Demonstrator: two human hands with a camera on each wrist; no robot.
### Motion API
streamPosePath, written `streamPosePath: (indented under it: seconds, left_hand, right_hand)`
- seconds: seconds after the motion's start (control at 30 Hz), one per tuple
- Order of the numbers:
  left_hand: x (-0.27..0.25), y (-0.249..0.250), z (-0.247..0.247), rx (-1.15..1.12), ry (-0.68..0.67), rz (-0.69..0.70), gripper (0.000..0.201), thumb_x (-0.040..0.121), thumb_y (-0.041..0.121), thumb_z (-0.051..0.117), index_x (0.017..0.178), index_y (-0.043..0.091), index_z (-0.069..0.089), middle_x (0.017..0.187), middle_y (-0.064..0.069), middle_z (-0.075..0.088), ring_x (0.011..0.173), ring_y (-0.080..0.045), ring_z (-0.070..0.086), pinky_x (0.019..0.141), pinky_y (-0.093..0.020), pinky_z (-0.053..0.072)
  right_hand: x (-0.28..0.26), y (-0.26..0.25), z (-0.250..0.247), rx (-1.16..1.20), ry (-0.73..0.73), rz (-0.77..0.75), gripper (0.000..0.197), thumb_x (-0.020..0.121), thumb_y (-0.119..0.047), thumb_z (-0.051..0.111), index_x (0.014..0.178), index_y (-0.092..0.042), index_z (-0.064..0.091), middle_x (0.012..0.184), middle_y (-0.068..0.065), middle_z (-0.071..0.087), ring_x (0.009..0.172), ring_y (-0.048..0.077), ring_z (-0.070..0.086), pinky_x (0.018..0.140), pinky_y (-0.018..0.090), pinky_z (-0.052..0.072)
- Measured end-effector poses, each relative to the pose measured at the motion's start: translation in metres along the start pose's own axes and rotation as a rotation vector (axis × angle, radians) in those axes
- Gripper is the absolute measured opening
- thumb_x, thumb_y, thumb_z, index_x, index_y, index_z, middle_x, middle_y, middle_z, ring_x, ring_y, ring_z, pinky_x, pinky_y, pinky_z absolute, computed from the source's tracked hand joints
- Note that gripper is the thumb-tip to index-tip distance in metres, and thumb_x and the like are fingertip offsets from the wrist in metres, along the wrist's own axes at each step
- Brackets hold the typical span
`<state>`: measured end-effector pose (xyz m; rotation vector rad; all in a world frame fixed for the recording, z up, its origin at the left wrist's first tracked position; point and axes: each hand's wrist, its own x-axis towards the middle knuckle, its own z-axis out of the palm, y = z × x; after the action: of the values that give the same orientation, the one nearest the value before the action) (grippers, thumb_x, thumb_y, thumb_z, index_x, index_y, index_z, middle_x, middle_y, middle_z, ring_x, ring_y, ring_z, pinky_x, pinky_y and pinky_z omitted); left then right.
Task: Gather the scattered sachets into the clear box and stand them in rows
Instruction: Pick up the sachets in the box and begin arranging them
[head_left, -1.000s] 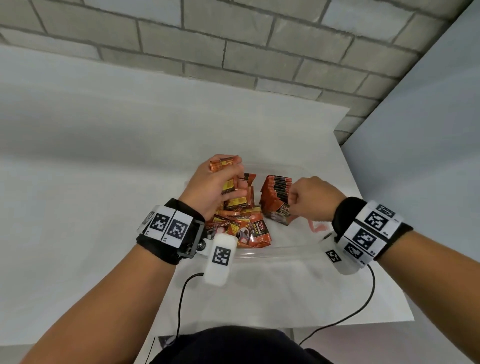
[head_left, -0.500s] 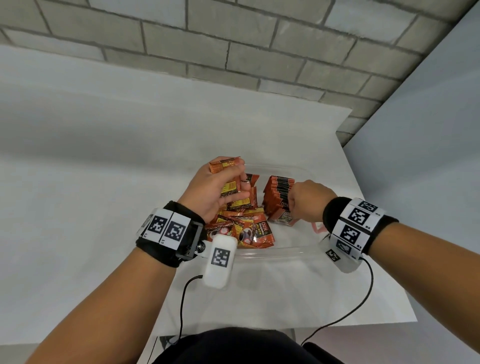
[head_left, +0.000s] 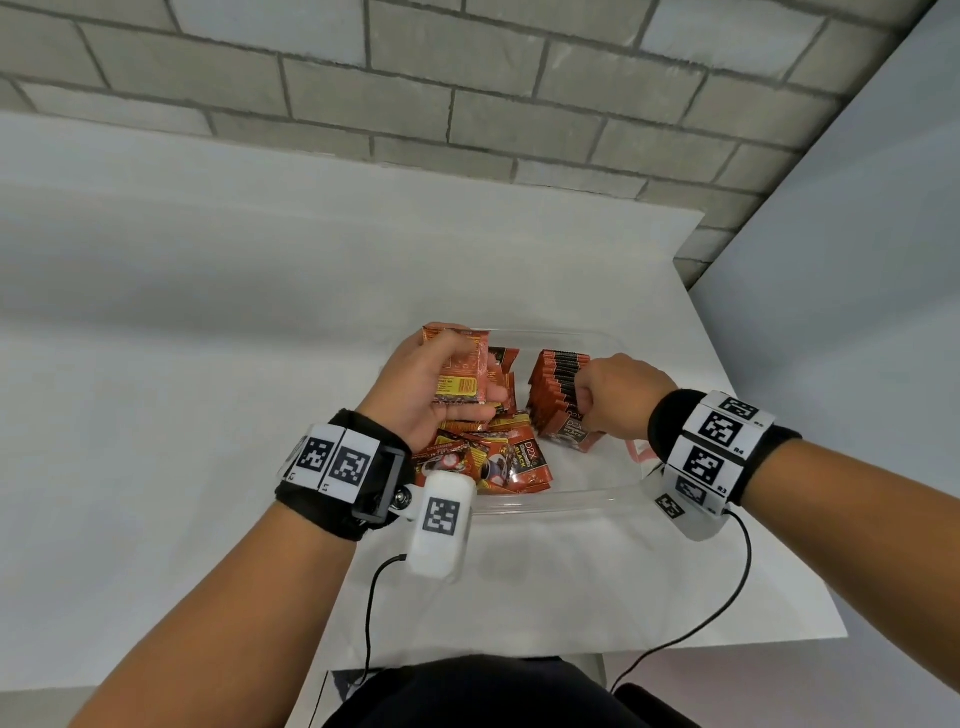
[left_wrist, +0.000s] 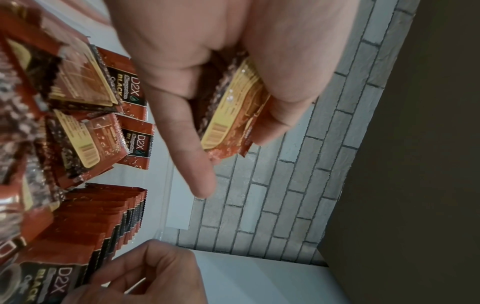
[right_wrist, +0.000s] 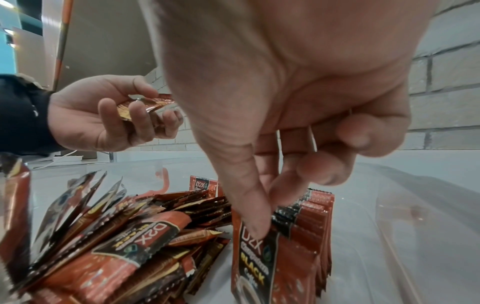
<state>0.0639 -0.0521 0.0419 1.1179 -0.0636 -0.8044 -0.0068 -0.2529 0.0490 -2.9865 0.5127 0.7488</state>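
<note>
My left hand (head_left: 431, 384) is lifted over the clear box (head_left: 597, 496), fingers curled round a small stack of sachets (head_left: 457, 371) — yellow label side facing me. My right hand (head_left: 615, 397) reaches down into the box, thumb and fingertips pinching the nearest packet of the standing row (head_left: 558, 387), which runs upright along the right half. On the left half a loose heap of sachets (head_left: 488, 457) lies tumbled, some flat, some leaning. The box sits on the white table (head_left: 208, 364), near its right edge — brick wall (head_left: 467, 78) behind.
</note>
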Motion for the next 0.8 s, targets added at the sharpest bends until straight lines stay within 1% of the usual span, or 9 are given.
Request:
streamPosePath:
  seconds: [0.1,0.27,0.37,0.5,0.57,0.63,0.7,0.73,0.8]
  left_hand:
    - [-0.001,-0.001,0.000,-0.036,0.014,-0.021,0.006,0.094,0.007,0.046,0.099,0.007,0.050,0.072,-0.010,0.070,0.065,-0.030,0.070,0.046,-0.030,0.056]
    - [-0.002,-0.003,0.003,-0.022,0.016,-0.025,0.007,0.095,0.008,0.047,0.100,0.007,0.052,0.081,-0.014,0.071,0.067,-0.031,0.071,0.047,-0.030,0.057]
    - [-0.002,-0.004,0.005,-0.017,0.018,-0.031,0.010,0.095,0.009,0.047,0.102,0.007,0.054,0.084,-0.016,0.072,0.068,-0.030,0.071,0.046,-0.029,0.057]
    - [-0.002,-0.006,0.005,-0.022,0.026,-0.028,0.010,0.095,0.011,0.048,0.101,0.006,0.055,0.086,-0.018,0.072,0.067,-0.029,0.071,0.044,-0.027,0.056]
    - [-0.002,-0.006,0.005,-0.026,0.022,-0.031,0.010,0.095,0.010,0.048,0.100,0.006,0.055,0.085,-0.017,0.072,0.068,-0.030,0.072,0.045,-0.027,0.056]
    - [-0.002,-0.007,0.005,-0.033,0.016,-0.039,0.009,0.095,0.008,0.047,0.099,0.007,0.054,0.082,-0.014,0.072,0.070,-0.031,0.072,0.046,-0.028,0.056]
    - [-0.001,-0.007,0.004,-0.031,0.011,-0.045,0.011,0.094,0.005,0.044,0.099,0.006,0.054,0.083,-0.015,0.073,0.072,-0.033,0.072,0.047,-0.029,0.057]
    - [-0.001,-0.008,0.004,-0.029,0.006,-0.048,0.013,0.094,0.004,0.043,0.100,0.005,0.054,0.085,-0.016,0.072,0.074,-0.034,0.072,0.048,-0.029,0.057]
    - [0.000,-0.008,0.004,-0.022,-0.011,-0.049,0.016,0.093,0.003,0.043,0.105,0.003,0.054,0.090,-0.019,0.071,0.077,-0.034,0.072,0.050,-0.031,0.058]
  right_hand:
    - [0.000,0.002,-0.001,0.002,0.008,-0.002,0.009,0.085,-0.013,0.062,0.094,-0.011,0.065,0.093,0.007,0.066,0.083,0.025,0.063,0.067,0.030,0.048]
    - [0.000,0.004,-0.001,-0.015,0.028,-0.003,0.011,0.085,-0.013,0.061,0.095,-0.011,0.063,0.094,0.007,0.065,0.083,0.025,0.063,0.066,0.029,0.048]
    - [0.001,0.004,-0.003,-0.011,0.036,-0.003,0.009,0.085,-0.013,0.061,0.093,-0.011,0.063,0.093,0.007,0.065,0.083,0.025,0.063,0.066,0.031,0.049]
    - [0.001,0.005,-0.005,-0.013,0.037,-0.012,0.011,0.085,-0.015,0.064,0.095,-0.011,0.063,0.093,0.007,0.065,0.082,0.024,0.062,0.062,0.027,0.045]
    - [0.002,0.006,-0.005,-0.017,0.041,-0.012,0.013,0.085,-0.017,0.065,0.096,-0.011,0.063,0.093,0.007,0.065,0.083,0.024,0.063,0.061,0.027,0.044]
    - [0.001,0.006,-0.004,-0.011,0.048,-0.015,0.013,0.085,-0.017,0.066,0.096,-0.011,0.063,0.094,0.007,0.065,0.084,0.025,0.063,0.063,0.027,0.046]
    - [-0.001,0.007,-0.005,0.005,0.043,-0.022,0.013,0.085,-0.019,0.066,0.095,-0.011,0.063,0.093,0.007,0.066,0.084,0.025,0.063,0.065,0.028,0.047]
    - [-0.001,0.008,-0.005,0.024,0.038,-0.023,0.013,0.085,-0.021,0.067,0.093,-0.012,0.063,0.092,0.006,0.065,0.083,0.024,0.063,0.063,0.028,0.046]
    - [-0.005,0.011,-0.007,0.095,0.050,-0.025,0.012,0.084,-0.024,0.068,0.088,-0.015,0.062,0.088,0.003,0.065,0.077,0.020,0.060,0.057,0.025,0.041]
